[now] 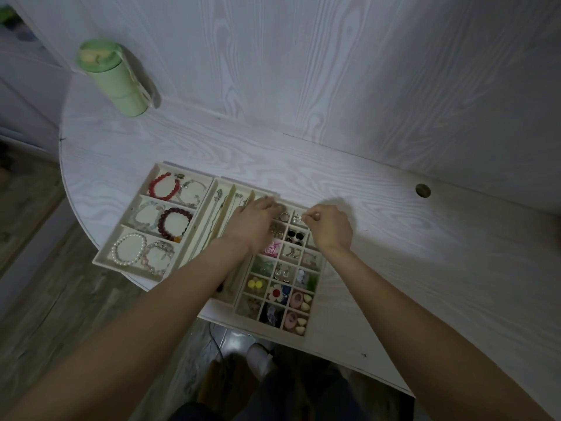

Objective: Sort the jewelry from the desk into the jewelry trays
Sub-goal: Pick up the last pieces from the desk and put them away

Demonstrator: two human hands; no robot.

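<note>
Earring [297,219] pinched by right hand [331,227] over grid tray [315,294].

Three cream trays sit side by side on the white wood-grain table [394,238]. The bracelet tray [103,259] at left holds beaded bracelets in three compartments — a red bracelet [164,186] lies in the far one. The necklace tray [219,185] stands in the middle. Over the far cells of the grid tray [315,291], the left hand [253,224] reaches with curled fingers, while the right hand [331,227] pinches a small silver piece [297,219]. A green bottle [113,75] stands at the table's far left.
</note>
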